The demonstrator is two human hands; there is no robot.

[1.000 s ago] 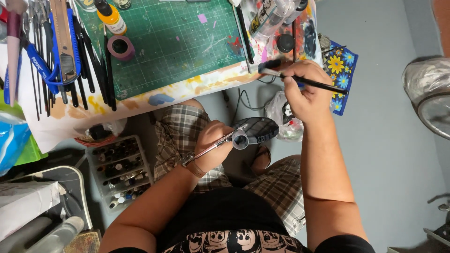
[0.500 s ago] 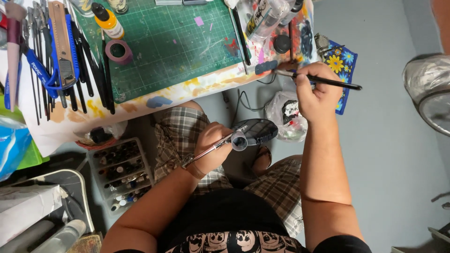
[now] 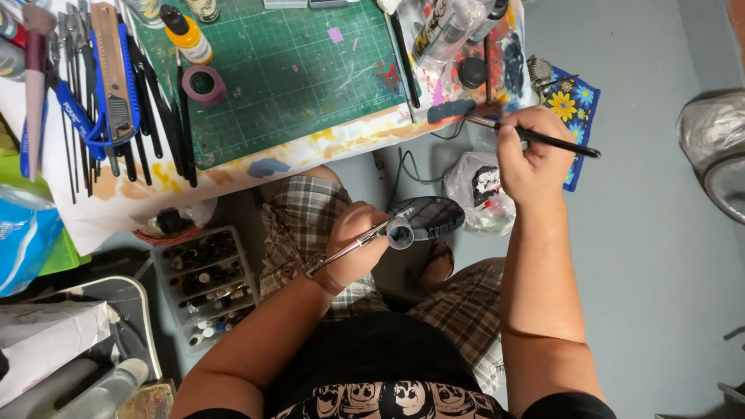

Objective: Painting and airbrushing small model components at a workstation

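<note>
— What takes up most of the view?

— The paint-stained surface (image 3: 233, 167) at the top, with a green cutting mat (image 3: 287, 70) on it. Along the mat's left edge lie a row of dark tools and a blue-handled cutter (image 3: 109, 85), plus a purple tape roll (image 3: 205, 83) and a yellow-labelled bottle (image 3: 186, 35).

— And below the surface?

— A clear compartment box (image 3: 206, 283) of small paint bottles sits on the floor, beside the person's plaid-clad knees.

— What about the hands?

— The left hand (image 3: 351, 247) is over the lap, its grip clenched around a silver airbrush (image 3: 365, 239) whose open cup faces up and right. The right hand (image 3: 534, 159) is raised at the surface's right edge, grip pinched on a thin black paintbrush (image 3: 543, 140). The brush's tip points left, touching or just over the painted edge; I cannot tell which.

— Anything near it?

— A blue flowered cloth (image 3: 578, 109) just beside that hand.
</note>
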